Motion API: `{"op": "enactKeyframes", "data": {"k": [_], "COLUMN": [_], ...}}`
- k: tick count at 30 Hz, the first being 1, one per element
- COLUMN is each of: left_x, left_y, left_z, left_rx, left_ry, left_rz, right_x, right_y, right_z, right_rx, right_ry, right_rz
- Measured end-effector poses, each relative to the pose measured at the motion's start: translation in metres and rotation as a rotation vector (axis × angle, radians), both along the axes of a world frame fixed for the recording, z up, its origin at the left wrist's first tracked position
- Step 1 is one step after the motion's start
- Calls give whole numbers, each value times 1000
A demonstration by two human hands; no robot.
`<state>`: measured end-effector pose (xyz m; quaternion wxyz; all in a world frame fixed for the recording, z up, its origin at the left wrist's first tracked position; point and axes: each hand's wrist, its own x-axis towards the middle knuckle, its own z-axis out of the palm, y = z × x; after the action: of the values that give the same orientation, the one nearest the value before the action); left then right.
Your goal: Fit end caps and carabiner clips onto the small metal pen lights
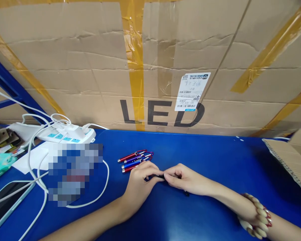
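Note:
Between my two hands, near the middle of the blue table, is a small black pen-like object (161, 176), mostly hidden by fingers. My left hand (143, 177) pinches its left end with thumb and fingertips. The other end is gripped by my right hand (181, 178), and a black clip shows below that hand. Just beyond my left hand lie several slim metal penlights with clips: a red one (126, 158) at the back, a purple one (133, 159), a blue one (131, 164) and another red one (127, 169) partly behind the fingers.
A white power strip (72, 138) with tangled white cables sits at the back left. A phone (8, 201) lies at the left edge, beside a pixelated area. A large cardboard box (102, 83) stands behind the table (203, 150). More cardboard (288, 164) is at the right.

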<state>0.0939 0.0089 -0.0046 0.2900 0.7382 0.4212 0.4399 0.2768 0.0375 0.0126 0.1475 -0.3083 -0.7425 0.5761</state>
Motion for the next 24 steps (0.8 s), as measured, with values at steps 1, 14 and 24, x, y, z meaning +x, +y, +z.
{"op": "enactKeyframes", "data": {"k": [1, 14, 24], "left_x": [0, -12, -13], "left_y": [0, 1, 1], "left_z": [1, 8, 8], "left_rx": [-15, -295, -282], "left_ry": [2, -320, -235], "left_rz": [-4, -155, -175], "right_x": [-1, -12, -5], "right_y": [-1, -14, -6], "right_z": [-2, -6, -14], "right_rx": [22, 330, 581], "right_ry": [5, -35, -36], "right_rz": [-22, -276, -350]}}
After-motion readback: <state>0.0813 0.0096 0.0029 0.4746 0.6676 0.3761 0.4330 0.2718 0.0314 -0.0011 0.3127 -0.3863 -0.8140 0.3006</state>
